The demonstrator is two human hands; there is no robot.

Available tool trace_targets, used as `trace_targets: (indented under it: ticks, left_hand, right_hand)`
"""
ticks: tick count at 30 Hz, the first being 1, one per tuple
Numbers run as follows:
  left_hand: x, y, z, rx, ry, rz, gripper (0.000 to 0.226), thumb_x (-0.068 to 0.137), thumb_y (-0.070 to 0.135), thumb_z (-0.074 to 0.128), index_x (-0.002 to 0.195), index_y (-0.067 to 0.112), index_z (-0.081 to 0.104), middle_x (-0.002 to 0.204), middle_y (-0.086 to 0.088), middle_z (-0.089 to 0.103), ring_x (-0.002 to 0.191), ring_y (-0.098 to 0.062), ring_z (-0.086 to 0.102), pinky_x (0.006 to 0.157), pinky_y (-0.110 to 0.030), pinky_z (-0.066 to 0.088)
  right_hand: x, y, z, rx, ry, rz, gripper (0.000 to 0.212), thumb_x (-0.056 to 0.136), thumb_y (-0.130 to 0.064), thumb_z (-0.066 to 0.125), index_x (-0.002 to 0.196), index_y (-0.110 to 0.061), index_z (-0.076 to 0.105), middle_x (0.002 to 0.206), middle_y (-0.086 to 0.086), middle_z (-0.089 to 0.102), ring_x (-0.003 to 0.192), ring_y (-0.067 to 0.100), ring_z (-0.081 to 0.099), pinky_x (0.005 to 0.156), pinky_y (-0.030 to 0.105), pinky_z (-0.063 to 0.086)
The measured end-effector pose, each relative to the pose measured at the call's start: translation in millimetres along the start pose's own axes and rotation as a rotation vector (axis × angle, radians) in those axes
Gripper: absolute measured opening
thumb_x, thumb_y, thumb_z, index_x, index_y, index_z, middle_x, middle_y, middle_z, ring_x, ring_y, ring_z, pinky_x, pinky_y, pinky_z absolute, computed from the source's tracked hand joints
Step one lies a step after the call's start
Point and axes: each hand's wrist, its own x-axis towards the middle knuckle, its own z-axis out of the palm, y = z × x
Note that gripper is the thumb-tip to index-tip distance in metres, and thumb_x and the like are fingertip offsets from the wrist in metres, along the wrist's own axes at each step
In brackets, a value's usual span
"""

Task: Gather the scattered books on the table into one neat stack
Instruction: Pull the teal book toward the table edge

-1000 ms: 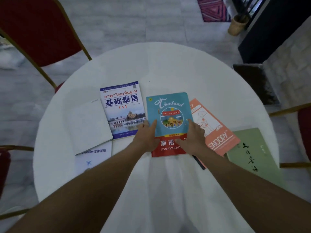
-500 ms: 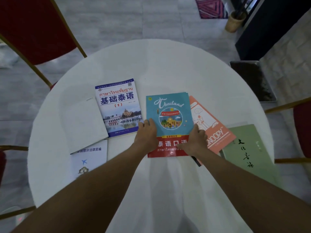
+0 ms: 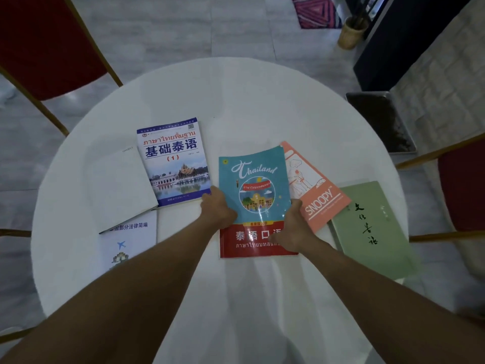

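Several books lie on a round white table [image 3: 236, 101]. In the middle is a teal and red Thailand book [image 3: 256, 185], its far edge lifted and curved. My left hand [image 3: 219, 208] grips its left edge and my right hand [image 3: 294, 227] grips its right edge. An orange Snoopy book [image 3: 312, 190] lies partly under it to the right. Further right is a green book [image 3: 372, 227]. To the left are a blue and white Thai textbook [image 3: 174, 161], a plain white book [image 3: 120, 185] and a white booklet with a plane logo [image 3: 128, 243].
Red chairs with gold frames stand at the far left [image 3: 44, 43] and at the right [image 3: 462, 185]. A dark tray [image 3: 380, 119] lies on the floor past the table's right edge. A basket [image 3: 351, 32] and a patterned rug [image 3: 315, 11] are farther back.
Both hands have moved from lying on the Thailand book's cover to gripping its side edges. The book's far edge has risen off the table and the cover now bends.
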Motion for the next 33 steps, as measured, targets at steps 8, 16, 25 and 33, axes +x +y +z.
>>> trace_targets:
  ticks: [8, 16, 25, 33]
  left_hand:
    - [-44.7, -29.1, 0.7, 0.045, -0.024, 0.175, 0.074, 0.079, 0.006, 0.074, 0.138, 0.008, 0.029, 0.138, -0.014, 0.027, 0.124, -0.028, 0.043, 0.092, -0.033, 0.049]
    - [-98.1, -73.4, 5.7, 0.191, -0.13, 0.262, 0.094, 0.08, 0.014, 0.077, 0.149, 0.006, 0.014, 0.142, -0.014, 0.026, 0.13, -0.027, 0.04, 0.1, -0.039, 0.05]
    - [-124.2, -118.2, 11.8, 0.331, -0.209, 0.253, 0.118, 0.08, 0.024, 0.075, 0.151, 0.003, -0.017, 0.15, -0.018, 0.016, 0.139, -0.032, 0.03, 0.109, -0.042, 0.042]
    - [-120.3, -116.5, 6.7, 0.568, -0.145, 0.352, 0.103, 0.077, 0.04, 0.076, 0.149, 0.004, 0.012, 0.14, -0.012, 0.029, 0.128, -0.024, 0.036, 0.098, -0.036, 0.045]
  right_hand:
    - [-52.8, 21.4, 14.9, 0.079, -0.055, -0.034, 0.106, 0.069, -0.009, 0.09, 0.14, -0.021, 0.012, 0.126, -0.007, 0.047, 0.108, 0.009, 0.057, 0.084, 0.026, 0.05]
    - [-115.5, 40.3, 62.4, 0.066, -0.051, 0.016, 0.09, 0.064, -0.018, 0.091, 0.12, -0.025, 0.022, 0.12, -0.004, 0.052, 0.101, 0.009, 0.06, 0.078, 0.025, 0.055]
    - [-161.5, 54.3, 99.2, -0.116, 0.06, 0.098, 0.123, 0.055, -0.034, 0.096, 0.149, -0.018, 0.018, 0.132, 0.005, 0.027, 0.128, 0.022, 0.037, 0.105, 0.034, 0.043]
    - [-161.0, 43.8, 100.4, -0.309, 0.058, 0.167, 0.144, 0.053, -0.064, 0.086, 0.156, -0.012, 0.0, 0.147, 0.01, 0.025, 0.138, 0.028, 0.03, 0.11, 0.044, 0.037]
